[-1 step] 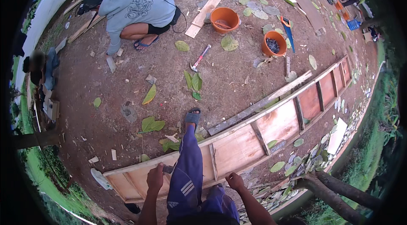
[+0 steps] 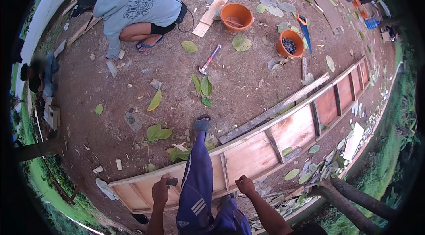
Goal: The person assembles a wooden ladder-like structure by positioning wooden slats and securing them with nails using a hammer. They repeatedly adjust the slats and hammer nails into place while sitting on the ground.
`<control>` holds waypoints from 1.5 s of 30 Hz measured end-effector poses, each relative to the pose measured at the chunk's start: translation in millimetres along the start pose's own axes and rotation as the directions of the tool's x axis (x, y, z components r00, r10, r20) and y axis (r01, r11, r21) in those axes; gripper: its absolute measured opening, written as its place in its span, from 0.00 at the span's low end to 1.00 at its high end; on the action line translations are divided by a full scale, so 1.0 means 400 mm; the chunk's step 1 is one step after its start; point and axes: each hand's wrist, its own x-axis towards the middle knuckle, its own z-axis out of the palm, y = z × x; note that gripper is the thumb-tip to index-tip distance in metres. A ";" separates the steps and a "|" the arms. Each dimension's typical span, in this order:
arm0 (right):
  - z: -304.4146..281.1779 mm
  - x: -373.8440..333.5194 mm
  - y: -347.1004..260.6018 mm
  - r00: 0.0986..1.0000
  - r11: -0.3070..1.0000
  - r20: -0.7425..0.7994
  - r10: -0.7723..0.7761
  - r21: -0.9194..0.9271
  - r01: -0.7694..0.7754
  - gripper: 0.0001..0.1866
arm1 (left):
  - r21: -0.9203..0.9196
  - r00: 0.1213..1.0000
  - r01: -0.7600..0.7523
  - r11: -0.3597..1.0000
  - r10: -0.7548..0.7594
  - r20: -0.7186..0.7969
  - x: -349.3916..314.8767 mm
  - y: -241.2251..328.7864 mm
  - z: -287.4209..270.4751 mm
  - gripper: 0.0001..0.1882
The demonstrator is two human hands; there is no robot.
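My left hand (image 2: 160,191) is closed round a small dark block (image 2: 172,182), held above the near left part of a long wooden panel frame (image 2: 248,147). My right hand (image 2: 245,185) hovers over the frame's near edge with its fingers curled, and nothing shows in them. Thin cross battens divide the reddish plywood of the panel. One of my legs (image 2: 197,177) reaches across the frame, with its sandalled foot on the dirt beyond. A claw hammer (image 2: 209,60) lies on the ground ahead of that foot.
An orange bucket of nails (image 2: 290,43) stands beside a handsaw (image 2: 305,31). Another orange bucket (image 2: 236,17) is near a pale board (image 2: 217,7). At the left a person (image 2: 137,9) crouches over wood pieces. A long plank (image 2: 274,108) lies along the frame's far side.
The dark block shows more fully beside my left hand, which has turned a little. My leg looks straighter over the frame. The view has shifted slightly; the hammer and buckets remain in place.
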 end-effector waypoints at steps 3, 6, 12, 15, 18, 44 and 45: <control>-0.025 0.561 -0.244 0.929 0.905 -0.029 -0.370 -0.238 0.353 0.23 | -0.399 0.857 0.514 0.759 -0.440 0.268 0.155 -0.115 -0.002 0.33; -0.208 1.071 -0.589 0.897 0.819 -0.125 -0.424 -0.476 0.321 0.27 | -0.685 0.663 0.664 0.302 -0.661 0.351 0.178 -0.315 0.058 0.28; -0.388 1.547 -1.084 0.368 0.324 -0.209 -0.906 -0.902 0.286 0.27 | -0.166 0.619 0.775 0.610 -0.678 0.396 0.057 -0.264 0.021 0.27; -0.363 1.591 -1.092 0.443 0.203 -0.095 -0.891 -0.958 0.202 0.24 | 0.041 0.793 0.508 0.861 -0.485 0.369 -0.019 -0.285 0.065 0.22; -0.358 1.531 -0.950 0.619 0.058 0.024 -0.785 -0.992 0.112 0.17 | 0.147 0.893 0.279 0.949 -0.313 0.325 -0.033 -0.296 0.090 0.17; -0.042 -0.552 1.202 0.973 0.960 -0.224 0.057 0.279 0.008 0.15 | -0.962 0.758 0.061 0.268 0.614 0.219 -1.033 -0.387 0.238 0.19; -0.040 -0.650 1.182 0.965 0.984 -0.256 0.064 0.177 -0.019 0.15 | -0.965 0.719 -0.005 0.262 0.672 0.179 -1.089 -0.408 0.223 0.25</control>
